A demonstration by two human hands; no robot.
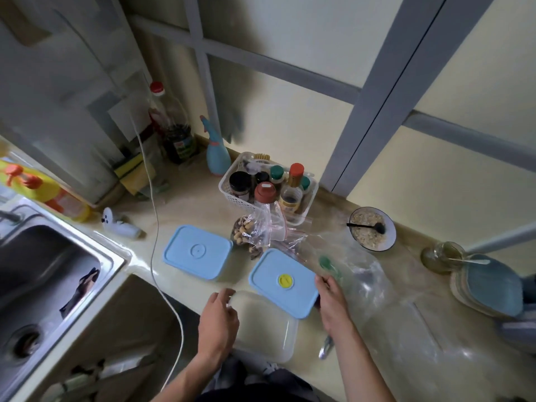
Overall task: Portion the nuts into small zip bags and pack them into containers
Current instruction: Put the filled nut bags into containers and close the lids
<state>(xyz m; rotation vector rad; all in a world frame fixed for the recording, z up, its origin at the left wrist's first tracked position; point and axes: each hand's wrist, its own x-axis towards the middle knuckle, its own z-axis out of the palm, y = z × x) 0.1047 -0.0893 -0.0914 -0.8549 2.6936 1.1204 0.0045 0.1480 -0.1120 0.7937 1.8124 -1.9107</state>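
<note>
Near the lower middle of the frame the left hand (219, 320) curls its fingers round the left rim of a clear tub (265, 329), which sits open at the front edge of the bench (185, 198). The right hand (333, 303) pinches the right edge of a blue lid (282, 281) with a yellow button, held tilted over the tub's far corner. I judge both light and fairly stiff — thin plastic that flexes a little, so a grip at the rim or edge suits them better than the flat middle.

The bag of nuts (249, 233) lies at the centre of the frame, between a second lidded tub (197, 250) and a white basket (232, 195) of jars. Its film looks soft and slippery; taking it at the top, near the red zip strips, would likely keep the nuts from spilling. Loose clear bags (356, 268) spread to the right, touching the lid's side.

Open room is narrow. The sink (49, 271) drops away at the left, a white cable (153, 245) runs down past the first tub, and a bowl (372, 229) with a spoon stands at the right. The clear tub overhangs close to the front edge — it could tip if pushed.
</note>
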